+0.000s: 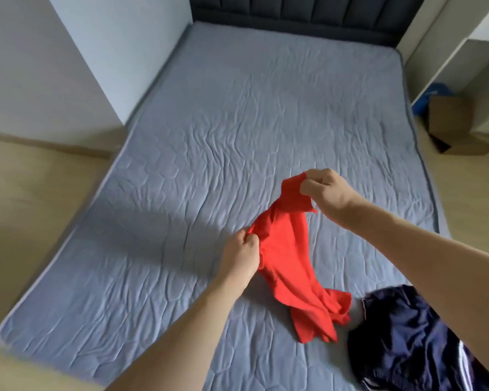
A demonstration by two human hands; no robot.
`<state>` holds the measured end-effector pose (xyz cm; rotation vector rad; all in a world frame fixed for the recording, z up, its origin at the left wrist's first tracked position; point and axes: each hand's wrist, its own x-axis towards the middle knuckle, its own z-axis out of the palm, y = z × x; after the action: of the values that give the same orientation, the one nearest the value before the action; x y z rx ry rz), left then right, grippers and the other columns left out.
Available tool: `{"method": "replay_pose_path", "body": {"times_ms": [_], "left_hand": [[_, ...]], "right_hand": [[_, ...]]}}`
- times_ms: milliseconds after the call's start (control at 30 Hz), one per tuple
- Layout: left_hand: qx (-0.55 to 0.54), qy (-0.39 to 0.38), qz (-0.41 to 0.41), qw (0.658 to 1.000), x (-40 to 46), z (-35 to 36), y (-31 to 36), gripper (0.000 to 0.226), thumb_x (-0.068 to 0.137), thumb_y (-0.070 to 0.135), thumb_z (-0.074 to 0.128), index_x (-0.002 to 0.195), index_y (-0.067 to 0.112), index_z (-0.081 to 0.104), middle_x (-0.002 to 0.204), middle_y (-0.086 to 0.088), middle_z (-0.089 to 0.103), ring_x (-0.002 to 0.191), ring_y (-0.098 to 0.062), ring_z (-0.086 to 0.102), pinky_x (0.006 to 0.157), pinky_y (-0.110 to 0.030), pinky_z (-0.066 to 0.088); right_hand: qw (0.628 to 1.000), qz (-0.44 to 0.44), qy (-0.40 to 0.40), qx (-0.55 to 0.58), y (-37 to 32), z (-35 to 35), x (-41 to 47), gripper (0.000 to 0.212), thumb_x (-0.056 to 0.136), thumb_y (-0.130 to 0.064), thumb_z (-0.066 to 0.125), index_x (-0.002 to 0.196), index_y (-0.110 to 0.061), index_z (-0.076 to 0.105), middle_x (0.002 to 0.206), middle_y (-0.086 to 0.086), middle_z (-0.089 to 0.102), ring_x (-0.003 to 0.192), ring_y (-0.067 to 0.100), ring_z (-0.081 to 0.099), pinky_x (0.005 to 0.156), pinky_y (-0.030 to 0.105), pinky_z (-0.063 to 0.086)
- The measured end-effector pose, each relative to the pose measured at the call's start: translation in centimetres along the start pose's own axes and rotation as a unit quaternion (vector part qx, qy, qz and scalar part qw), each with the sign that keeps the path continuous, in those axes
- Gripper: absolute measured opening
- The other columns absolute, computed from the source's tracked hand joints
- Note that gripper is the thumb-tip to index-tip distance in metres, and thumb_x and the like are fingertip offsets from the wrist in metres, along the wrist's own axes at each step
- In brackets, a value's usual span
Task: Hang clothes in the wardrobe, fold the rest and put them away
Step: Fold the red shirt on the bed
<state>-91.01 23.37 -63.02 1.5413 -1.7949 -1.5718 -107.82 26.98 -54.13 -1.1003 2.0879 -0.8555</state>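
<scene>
**A:** So what's going on with the red garment [291,258]? Looks like a T-shirt, but it's too bunched up to be sure.

**B:** Yeah, can't call it for certain. It's over the near-right part of the mattress [209,122], half lifted. The right hand [326,191] pinches one end up at the far side, and the left hand [242,251] has its fingers curled into the fabric at the left edge, lower and nearer. Both grips are tight on cloth, nothing loose.

**A:** And the rest of it?

**B:** It trails away from both hands toward the near right, the crumpled tail lying on the mattress just beside the dark navy shorts [412,340]. So the long axis runs diagonal, far hand down to that near tail. I'd guess the next move is spreading it flat or shaking it out, and that means pulling the hands apart across that axis. The left hand is closer to the bulk of the cloth.

**A:** Any logo or label readable?

**B:** None that I can see. The navy pair has white stripes down the side, that's all. Farther out: dark headboard [294,9] at the far end, cardboard box [452,128] on the floor at the right.
</scene>
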Motion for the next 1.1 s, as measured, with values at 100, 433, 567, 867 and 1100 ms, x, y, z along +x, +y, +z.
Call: {"method": "replay_pose_path", "body": {"times_ms": [100,433,567,867,1100], "left_hand": [[0.017,0.056,0.059,0.997,0.7,-3.8,0.8,0.025,0.088,0.0,0.038,0.065,0.009,0.042,0.055,-0.001,0.041,0.053,-0.02,0.036,0.055,-0.033,0.024],[0.393,0.088,0.242,0.883,-2.8,-11.6,2.6,0.031,0.085,0.048,0.051,0.084,0.017,0.046,0.079,-0.007,0.065,0.085,-0.033,0.059,0.067,-0.034,0.039],[0.494,0.025,0.247,0.833,-4.9,-13.8,2.3,0.035,0.097,0.053,0.037,0.081,0.022,0.044,0.087,-0.007,0.068,0.09,-0.03,0.063,0.066,-0.033,0.036],[0.479,-0.016,0.222,0.849,-8.1,-20.3,5.7,0.048,0.096,0.056,0.029,0.075,0.018,0.049,0.081,-0.007,0.065,0.084,-0.031,0.062,0.068,-0.035,0.042],[0.558,0.068,0.205,0.801,2.5,-20.4,2.7,0.041,0.1,0.049,0.03,0.087,0.017,0.05,0.091,-0.011,0.066,0.091,-0.034,0.063,0.067,-0.035,0.039]], "right_hand": [[0.972,-0.113,-0.062,-0.194,-0.5,0.2,-1.0,0.016,0.068,-0.02,0.055,0.064,-0.017,0.04,0.067,-0.005,0.042,0.063,0.017,0.042,0.053,0.016,0.028],[0.956,-0.15,-0.081,-0.237,0.4,1.2,-3.4,0.019,0.087,-0.019,0.064,0.097,-0.012,0.048,0.07,-0.005,0.048,0.065,0.021,0.049,0.063,0.025,0.035],[0.961,0.002,-0.217,-0.173,-1.4,2.8,-5.3,0.017,0.086,-0.015,0.063,0.096,-0.02,0.051,0.08,-0.003,0.06,0.081,0.024,0.06,0.073,0.031,0.047],[0.863,0.219,-0.454,0.032,-12.1,-1.7,-4.9,0.027,0.088,-0.003,0.055,0.107,-0.018,0.068,0.105,0.01,0.071,0.087,0.024,0.068,0.094,0.046,0.05],[0.934,-0.025,-0.196,-0.298,-10.7,6.5,6.0,0.031,0.091,-0.02,0.055,0.12,-0.021,0.062,0.104,0.002,0.061,0.098,0.018,0.058,0.084,0.027,0.043]]}}
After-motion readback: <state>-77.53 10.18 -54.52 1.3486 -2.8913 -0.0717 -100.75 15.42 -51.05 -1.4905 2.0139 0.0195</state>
